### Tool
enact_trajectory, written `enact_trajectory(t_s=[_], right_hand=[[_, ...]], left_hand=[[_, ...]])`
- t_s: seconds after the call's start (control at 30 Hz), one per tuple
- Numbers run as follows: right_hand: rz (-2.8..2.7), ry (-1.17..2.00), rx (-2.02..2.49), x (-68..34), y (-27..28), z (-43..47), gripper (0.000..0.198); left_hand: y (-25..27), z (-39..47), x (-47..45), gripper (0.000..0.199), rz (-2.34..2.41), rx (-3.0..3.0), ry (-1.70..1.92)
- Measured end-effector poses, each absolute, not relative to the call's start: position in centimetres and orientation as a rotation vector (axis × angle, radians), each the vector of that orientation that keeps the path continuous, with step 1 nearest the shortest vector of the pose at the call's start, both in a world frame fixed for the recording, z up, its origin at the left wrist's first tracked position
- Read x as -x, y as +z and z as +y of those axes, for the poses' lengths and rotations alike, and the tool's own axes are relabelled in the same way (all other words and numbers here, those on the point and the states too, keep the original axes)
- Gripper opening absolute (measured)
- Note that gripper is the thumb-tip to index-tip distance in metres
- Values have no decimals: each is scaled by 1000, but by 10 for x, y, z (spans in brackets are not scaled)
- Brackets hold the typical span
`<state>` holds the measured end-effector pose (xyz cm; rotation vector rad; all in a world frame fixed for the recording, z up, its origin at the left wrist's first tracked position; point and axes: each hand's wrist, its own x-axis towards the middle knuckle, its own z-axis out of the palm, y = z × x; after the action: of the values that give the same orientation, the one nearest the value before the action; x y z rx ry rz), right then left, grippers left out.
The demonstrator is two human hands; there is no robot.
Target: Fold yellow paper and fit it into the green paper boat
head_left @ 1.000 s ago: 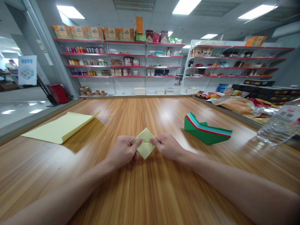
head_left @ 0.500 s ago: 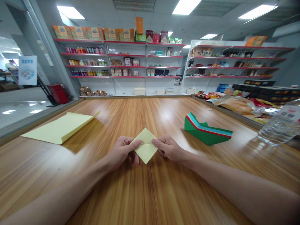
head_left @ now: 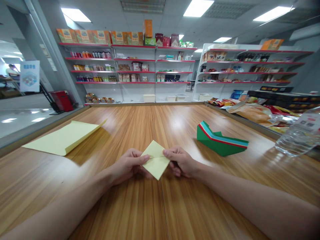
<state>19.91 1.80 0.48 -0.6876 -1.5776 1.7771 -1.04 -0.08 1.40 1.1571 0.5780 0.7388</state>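
A small diamond of folded pale yellow paper (head_left: 157,165) is held just above the wooden table, a crease or slit running across its middle. My left hand (head_left: 130,164) pinches its left corner, thumb on top and fingers underneath. On the opposite corner, my right hand (head_left: 182,160) grips with the thumb above and the other fingers partly hidden behind the paper. To the right stands a folded green paper boat (head_left: 221,141) with red, white and blue stripes. A larger yellow sheet (head_left: 65,136) with curled edges lies at the left.
The wooden table (head_left: 120,206) has a raised edge. A clear plastic bottle (head_left: 297,136) stands at the right, near snack packets (head_left: 257,111) and dark boxes (head_left: 285,98). Beyond the table are stocked shelves (head_left: 135,60) and a red case (head_left: 62,100).
The folded yellow paper has turned slightly and come a little lower in view. Both hands keep their pinch; my left hand sits a bit lower and the left thumb has shifted slightly.
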Motion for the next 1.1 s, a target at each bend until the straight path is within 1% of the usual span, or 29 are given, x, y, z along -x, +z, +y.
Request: enact_trajectory(t_s=[0.1,0.17,0.27,0.47,0.57,0.7,0.8,0.97,1.1], right_hand=[[-1613,1553,794,-195,1,21,48],[-1667,1501,811,-193,-1,22,50],[-1742,1514,780,-194,1,21,50],[-1825,1612,674,-197,6,16,53],[-1746,1633,694,-195,3,19,52],[-1591,1474,850,-191,-2,24,51],[-1694,1384,907,-190,-2,22,53],[-1966,1212,779,-193,4,10,53],[-2073,1112,664,-194,6,6,51]], left_hand=[[14,2,2,26,637,-1028,852],[14,2,-3,25,679,-968,948],[15,1,-5,24,707,-919,1012],[15,-2,3,25,597,-884,941],[15,1,2,23,634,-846,950],[14,5,-8,22,789,-770,1106],[14,4,-13,24,832,-704,1172],[22,-2,-12,27,844,-589,1096],[27,-6,-11,29,822,-607,1082]])
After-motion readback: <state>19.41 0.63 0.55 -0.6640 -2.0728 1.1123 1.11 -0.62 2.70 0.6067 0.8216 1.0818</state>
